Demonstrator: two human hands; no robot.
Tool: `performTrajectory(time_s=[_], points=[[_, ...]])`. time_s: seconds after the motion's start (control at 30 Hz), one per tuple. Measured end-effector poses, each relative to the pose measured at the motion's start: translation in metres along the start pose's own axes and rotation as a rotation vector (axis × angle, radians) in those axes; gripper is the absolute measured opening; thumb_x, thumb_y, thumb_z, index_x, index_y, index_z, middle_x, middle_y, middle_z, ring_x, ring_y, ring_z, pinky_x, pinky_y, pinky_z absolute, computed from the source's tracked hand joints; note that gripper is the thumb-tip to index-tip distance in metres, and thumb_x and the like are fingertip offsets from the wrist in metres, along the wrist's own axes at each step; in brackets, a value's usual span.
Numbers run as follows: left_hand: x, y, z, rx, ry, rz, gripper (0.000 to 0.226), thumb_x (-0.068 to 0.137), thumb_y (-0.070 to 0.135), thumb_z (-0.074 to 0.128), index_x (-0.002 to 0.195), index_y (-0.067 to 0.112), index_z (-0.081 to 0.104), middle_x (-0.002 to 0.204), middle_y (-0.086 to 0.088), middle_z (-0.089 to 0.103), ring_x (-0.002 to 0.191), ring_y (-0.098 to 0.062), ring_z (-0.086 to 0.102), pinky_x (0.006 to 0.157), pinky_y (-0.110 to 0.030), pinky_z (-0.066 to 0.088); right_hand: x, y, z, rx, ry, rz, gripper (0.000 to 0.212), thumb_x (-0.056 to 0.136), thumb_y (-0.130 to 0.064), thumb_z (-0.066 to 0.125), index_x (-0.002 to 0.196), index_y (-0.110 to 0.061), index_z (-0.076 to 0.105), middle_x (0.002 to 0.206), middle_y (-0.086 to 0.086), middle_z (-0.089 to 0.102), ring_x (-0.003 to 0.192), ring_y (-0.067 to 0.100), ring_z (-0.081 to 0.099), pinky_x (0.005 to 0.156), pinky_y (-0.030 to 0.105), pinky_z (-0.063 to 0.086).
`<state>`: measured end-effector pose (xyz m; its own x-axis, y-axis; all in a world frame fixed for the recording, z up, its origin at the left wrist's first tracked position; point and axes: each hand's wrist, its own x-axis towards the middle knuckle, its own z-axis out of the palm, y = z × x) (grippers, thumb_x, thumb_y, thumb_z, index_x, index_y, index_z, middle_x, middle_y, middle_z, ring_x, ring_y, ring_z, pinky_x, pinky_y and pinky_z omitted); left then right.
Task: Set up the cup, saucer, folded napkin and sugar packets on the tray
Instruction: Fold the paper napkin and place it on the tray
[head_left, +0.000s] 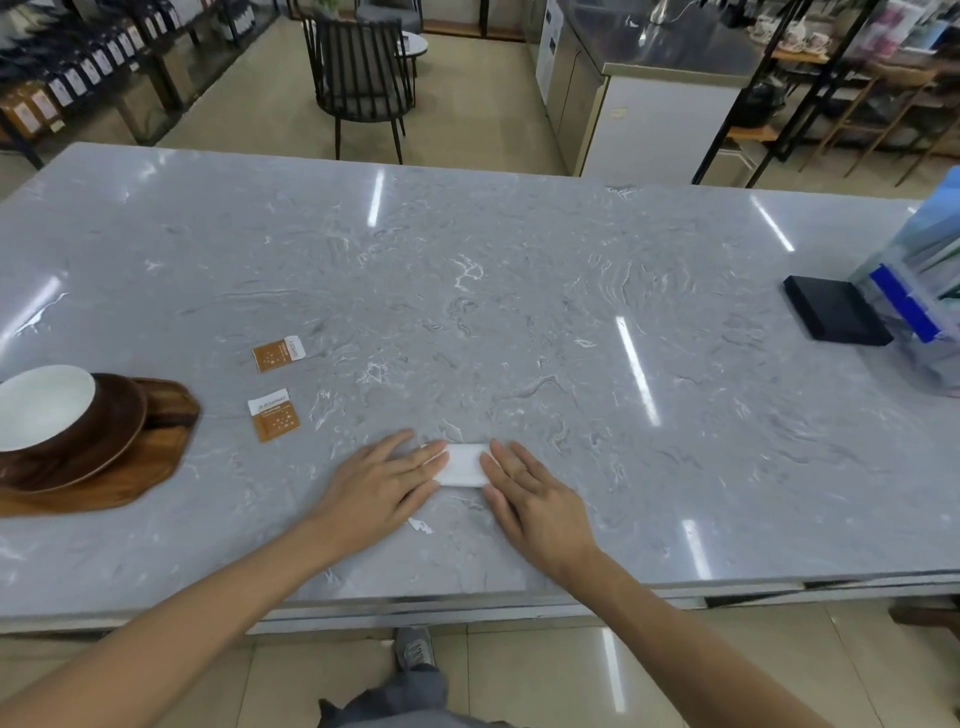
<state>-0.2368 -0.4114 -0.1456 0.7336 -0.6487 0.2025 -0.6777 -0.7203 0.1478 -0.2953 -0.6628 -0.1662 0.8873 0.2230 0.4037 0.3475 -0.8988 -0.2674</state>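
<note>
A white folded napkin (461, 464) lies flat on the grey marble table near its front edge. My left hand (387, 480) presses flat on the napkin's left end and my right hand (527, 493) presses flat on its right end, fingers spread. Two orange-and-white sugar packets lie to the left: one (279, 353) farther back, one (273, 414) closer. At the far left a wooden tray (156, 452) carries a brown saucer (111, 441) with a brown cup, white inside (44, 405), on it.
A black flat box (834, 317) and a clear holder with blue-and-white items (919, 291) stand at the table's right end. A dark chair (358, 78) stands beyond the far edge. The table's front edge runs just below my wrists.
</note>
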Motion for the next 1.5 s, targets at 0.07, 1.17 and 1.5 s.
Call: performTrajectory(time_s=[0.07, 1.17, 1.5], points=[[0.007, 0.002, -0.008, -0.038, -0.01, -0.024, 0.059, 0.102, 0.054, 0.024, 0.127, 0.028, 0.071, 0.138, 0.014, 0.064, 0.135, -0.028, 0.054, 0.092, -0.039, 0.055, 0.003, -0.002, 0.0, 0.067, -0.021, 0.055, 0.034, 0.102, -0.03, 0.057, 0.133, -0.019, 0.069, 0.144, 0.0, 0.061, 0.134, 0.028, 0.057, 0.09, 0.043, 0.061], [0.0, 0.075, -0.073, -1.398, 0.042, -0.48, 0.071, 0.086, 0.009, 0.079, 0.136, 0.052, 0.053, 0.134, 0.003, 0.062, 0.113, -0.022, 0.068, 0.078, -0.038, 0.062, -0.023, -0.093, -0.083, 1.365, -0.018, 0.744, 0.027, 0.095, -0.025, 0.072, 0.122, -0.029, 0.069, 0.103, 0.005, 0.08, 0.101, 0.018, 0.076, 0.08, 0.029, 0.063], [-0.089, 0.045, -0.107, -1.401, 0.078, -0.699, 0.015, 0.092, 0.025, 0.071, 0.101, 0.014, 0.073, 0.102, -0.007, 0.075, 0.097, -0.021, 0.073, 0.075, -0.037, 0.062, -0.026, -0.145, -0.074, 1.364, -0.276, 0.607, 0.023, 0.097, -0.021, 0.068, 0.117, -0.028, 0.077, 0.115, -0.003, 0.076, 0.106, 0.017, 0.073, 0.081, 0.038, 0.064]])
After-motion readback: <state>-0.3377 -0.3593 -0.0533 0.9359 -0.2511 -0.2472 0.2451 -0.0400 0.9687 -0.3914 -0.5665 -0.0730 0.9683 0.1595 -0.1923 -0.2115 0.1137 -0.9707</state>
